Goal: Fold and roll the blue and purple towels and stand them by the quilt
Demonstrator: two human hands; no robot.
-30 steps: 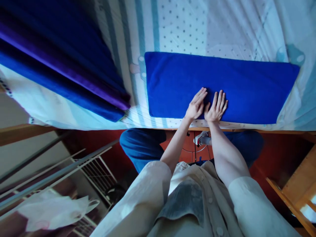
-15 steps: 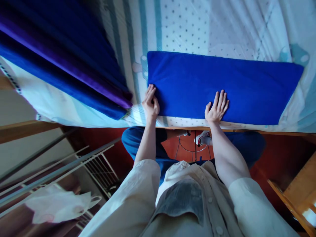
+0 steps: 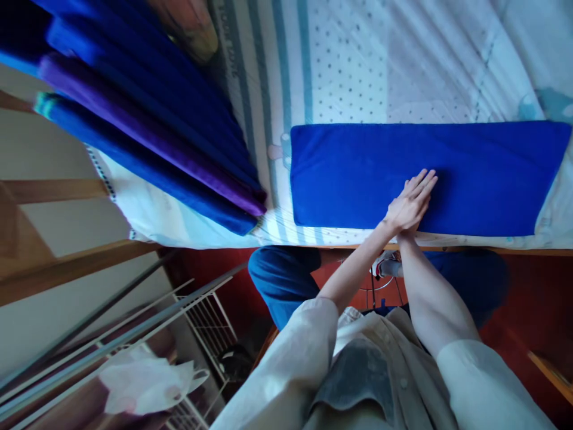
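A folded blue cloth (image 3: 483, 173) lies flat as a long strip along the near edge of the bed. My left hand (image 3: 408, 203) is crossed over to the middle of it, fingers stretched out and pointing up and to the right. Underneath, my right hand (image 3: 414, 226) rests on the cloth near its front edge. Its fingers are mostly covered by the left hand, so their pose does not show. Neither hand visibly grips the cloth. To the left lies a stack of folded cloths, blue ones with a purple cloth (image 3: 152, 134) among them.
A patterned bed sheet (image 3: 349, 65) spreads under the cloths. Below the wooden bed edge are my knees, a shoe (image 3: 380, 263) and a round metal stool frame. At lower left stand a white wire rack (image 3: 210, 316) and a white plastic bag (image 3: 147, 382). Wooden bars (image 3: 80, 263) border the left.
My left hand has left the cloth's left end and moved right, onto my right hand. The view has shifted, so the cloths appear farther right and lower.
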